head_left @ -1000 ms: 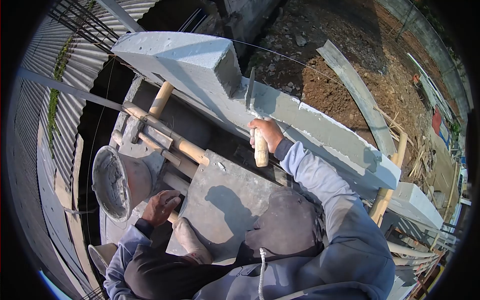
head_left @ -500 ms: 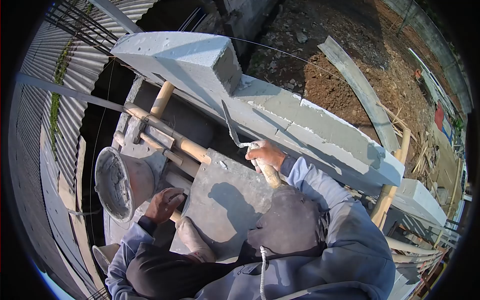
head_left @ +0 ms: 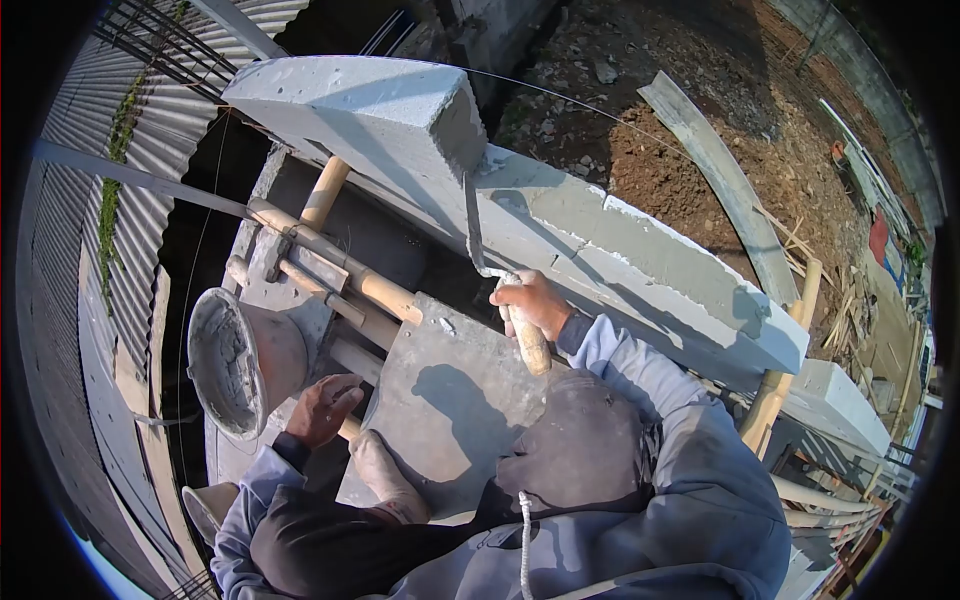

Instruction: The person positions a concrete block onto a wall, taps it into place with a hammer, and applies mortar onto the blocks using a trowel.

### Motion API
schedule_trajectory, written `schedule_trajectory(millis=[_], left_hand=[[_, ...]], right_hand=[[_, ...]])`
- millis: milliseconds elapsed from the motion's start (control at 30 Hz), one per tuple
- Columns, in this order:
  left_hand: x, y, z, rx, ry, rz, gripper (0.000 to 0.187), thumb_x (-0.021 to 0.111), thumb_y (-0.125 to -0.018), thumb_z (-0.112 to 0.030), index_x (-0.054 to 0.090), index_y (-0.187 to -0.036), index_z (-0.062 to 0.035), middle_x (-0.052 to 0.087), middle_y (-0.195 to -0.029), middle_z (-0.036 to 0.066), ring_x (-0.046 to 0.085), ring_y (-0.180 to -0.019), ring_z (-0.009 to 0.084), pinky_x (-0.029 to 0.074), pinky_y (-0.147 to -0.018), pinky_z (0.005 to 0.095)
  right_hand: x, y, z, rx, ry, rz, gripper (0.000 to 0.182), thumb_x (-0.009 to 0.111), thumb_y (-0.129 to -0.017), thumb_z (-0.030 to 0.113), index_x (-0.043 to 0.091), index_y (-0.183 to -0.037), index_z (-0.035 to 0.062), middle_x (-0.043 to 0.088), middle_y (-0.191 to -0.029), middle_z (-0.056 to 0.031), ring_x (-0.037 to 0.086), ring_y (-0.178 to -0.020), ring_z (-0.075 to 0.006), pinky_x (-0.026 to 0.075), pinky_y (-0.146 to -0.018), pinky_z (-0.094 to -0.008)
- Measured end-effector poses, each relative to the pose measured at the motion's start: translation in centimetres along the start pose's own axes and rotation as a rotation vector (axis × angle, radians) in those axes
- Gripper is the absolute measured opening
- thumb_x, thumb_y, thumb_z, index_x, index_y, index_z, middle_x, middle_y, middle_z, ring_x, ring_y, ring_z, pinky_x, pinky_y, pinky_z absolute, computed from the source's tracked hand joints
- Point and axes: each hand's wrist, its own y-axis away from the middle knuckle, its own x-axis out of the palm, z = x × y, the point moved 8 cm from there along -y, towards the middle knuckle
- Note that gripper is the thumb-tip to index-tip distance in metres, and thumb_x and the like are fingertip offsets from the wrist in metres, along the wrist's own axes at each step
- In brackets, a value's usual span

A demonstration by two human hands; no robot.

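My right hand [head_left: 536, 304] is closed round the wooden handle of a trowel [head_left: 473, 225]. The trowel's narrow blade, seen nearly edge-on, rises along the side of the pale block wall [head_left: 640, 262], close to the exposed end of a taller block [head_left: 360, 110]. Grey mortar [head_left: 690, 262] coats part of the wall's top. Loosely bent, with a gap by the thumb, my left hand [head_left: 325, 408] appears to hold nothing. It is beside a bucket [head_left: 285, 355] whose inside is smeared with grey mortar.
Below me, a grey board [head_left: 440, 400] and bamboo poles [head_left: 370, 290] form a platform, with my bare foot [head_left: 385, 475] on it. A thin line [head_left: 560, 100] stretches over the wall. Rubble and soil lie beyond; corrugated sheets [head_left: 170, 150] stand at left.
My right hand has tilted the trowel, bringing its blade right and closer to the taller block's end; the handle's butt has swung left. My left hand has barely moved.
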Motion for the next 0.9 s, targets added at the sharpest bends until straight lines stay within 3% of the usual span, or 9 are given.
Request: schedule_trajectory(millis=[100,233,400,467,567,600,667,767,900], left_hand=[[0.4,0.1,-0.4,0.01,0.018,0.037,0.035,0.058,-0.089,-0.029,0.063,-0.11,-0.001,0.064,-0.107,0.018,0.063,-0.097,0.0318,0.049,-0.083,0.0359],[-0.3,1.3,0.3,-0.034,0.022,-0.001,0.036,0.059,-0.089,-0.03,0.063,-0.11,-0.0018,0.064,-0.107,0.018,0.063,-0.097,0.0308,0.049,-0.084,0.0359],[-0.3,1.4,1.7,-0.043,0.04,-0.017,0.035,0.059,-0.089,-0.028,0.062,-0.111,-0.0012,0.064,-0.106,0.019,0.063,-0.098,0.0308,0.048,-0.084,0.0361],[-0.3,0.6,0.3,-0.028,0.005,0.001,0.034,0.059,-0.089,-0.027,0.062,-0.11,-0.0007,0.064,-0.106,0.019,0.063,-0.098,0.0309,0.048,-0.084,0.0363],[0.1,0.1,-1.1,0.01,0.056,0.023,0.034,0.06,-0.089,-0.027,0.062,-0.11,-0.0003,0.064,-0.105,0.019,0.063,-0.097,0.031,0.049,-0.084,0.0361],[0.1,0.2,-1.1,0.017,0.044,0.019,0.034,0.06,-0.089,-0.027,0.062,-0.11,-0.0001,0.064,-0.105,0.019,0.064,-0.096,0.0311,0.049,-0.083,0.0359],[-0.1,0.4,-1.1,0.038,0.022,0.004,0.034,0.06,-0.089,-0.026,0.062,-0.11,0.0002,0.064,-0.104,0.019,0.064,-0.095,0.0312,0.049,-0.082,0.0355],[-0.3,0.8,0.1,-0.004,0.017,-0.013,0.034,0.06,-0.089,-0.026,0.062,-0.109,0.0007,0.064,-0.104,0.019,0.064,-0.095,0.0318,0.049,-0.082,0.0355],[-0.9,0.6,-0.5,0.047,0.065,-0.027,0.034,0.06,-0.089,-0.026,0.062,-0.109,0.0012,0.064,-0.103,0.019,0.064,-0.095,0.0322,0.049,-0.082,0.0359]], right_hand=[[-1.2,-3.2,1.4,-0.026,-0.242,-0.018,0.022,0.066,-0.071,0.02,0.055,-0.077,0.0023,0.054,-0.063,-0.0092,0.056,-0.045,-0.0212,0.049,-0.041,-0.0363],[0.4,-6.0,2.3,0.069,-0.272,0.036,0.019,0.064,-0.073,0.02,0.057,-0.079,0.0039,0.054,-0.065,-0.008,0.057,-0.047,-0.0206,0.05,-0.044,-0.037],[1.0,-3.1,-0.3,0.164,-0.14,0.075,0.021,0.066,-0.072,0.018,0.056,-0.081,0.0019,0.053,-0.063,-0.0095,0.055,-0.044,-0.0216,0.047,-0.039,-0.0358],[0.5,-1.3,-0.6,0.131,-0.028,0.12,0.022,0.067,-0.07,0.018,0.057,-0.077,-0.0004,0.054,-0.06,-0.0106,0.055,-0.043,-0.0219,0.047,-0.039,-0.0357],[-1.4,0.4,0.4,0.024,0.244,0.016,0.023,0.066,-0.07,0.016,0.06,-0.079,-0.0043,0.057,-0.061,-0.0106,0.057,-0.044,-0.0216,0.047,-0.037,-0.0341],[-2.7,0.8,1.5,0.018,0.399,-0.07,0.026,0.064,-0.071,0.019,0.06,-0.08,-0.0051,0.061,-0.064,-0.0153,0.06,-0.047,-0.0261,0.051,-0.044,-0.0365],[-4.8,0.8,5.3,-0.237,0.805,-0.216,0.031,0.062,-0.072,0.023,0.06,-0.083,-0.0067,0.065,-0.077,-0.0247,0.066,-0.064,-0.0366,0.055,-0.063,-0.0407],[-6.7,-0.1,7.6,-0.165,1.101,-0.439,0.04,0.059,-0.073,0.029,0.063,-0.087,-0.0081,0.063,-0.097,-0.0308,0.06,-0.096,-0.0442,0.048,-0.086,-0.0446],[-7.5,-2.1,9.4,-0.111,1.063,-0.433,0.048,0.059,-0.075,0.034,0.063,-0.094,-0.0099,0.059,-0.107,-0.0333,0.059,-0.102,-0.043,0.047,-0.09,-0.0427]])
